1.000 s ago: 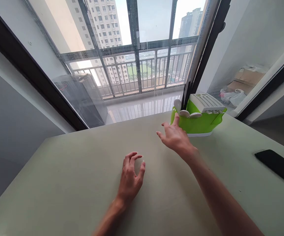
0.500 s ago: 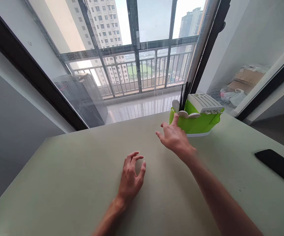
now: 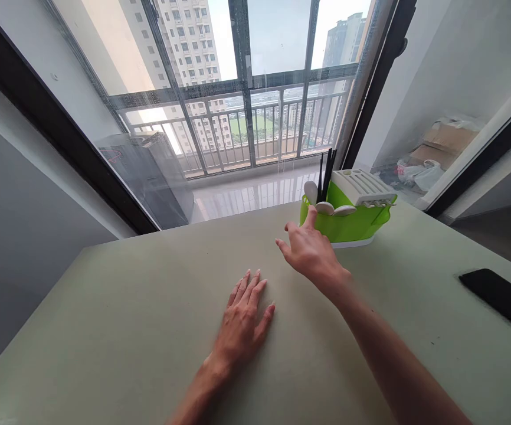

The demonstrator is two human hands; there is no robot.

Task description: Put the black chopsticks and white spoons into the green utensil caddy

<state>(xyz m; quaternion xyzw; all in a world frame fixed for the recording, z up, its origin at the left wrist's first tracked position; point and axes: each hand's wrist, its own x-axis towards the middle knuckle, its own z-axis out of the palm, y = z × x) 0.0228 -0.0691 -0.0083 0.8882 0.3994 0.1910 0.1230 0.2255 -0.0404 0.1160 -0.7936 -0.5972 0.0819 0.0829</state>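
My right hand (image 3: 308,251) reaches to the near left corner of a bright green utensil holder (image 3: 348,227) with a white slotted top and base. One finger lies over its rim beside the spoons, while the thumb and another finger stand apart to the left. Whatever the remaining fingers grip is hidden. White spoons (image 3: 311,190) and black chopsticks (image 3: 325,177) stick out of the holder's left part. Nearer to me, my left hand (image 3: 241,321) rests palm down on the pale table (image 3: 127,319), fingers stretched out and nothing in it.
A black flat object (image 3: 501,298), perhaps a phone, lies near the table's right edge. Past the far edge is a glazed balcony with a railing (image 3: 291,124). Cardboard (image 3: 448,141) and a plastic bag (image 3: 423,172) sit beyond at the right.
The utensil holder has shifted slightly left together with my right hand. My left hand has gone from curled fingers to lying flat, a little further right.
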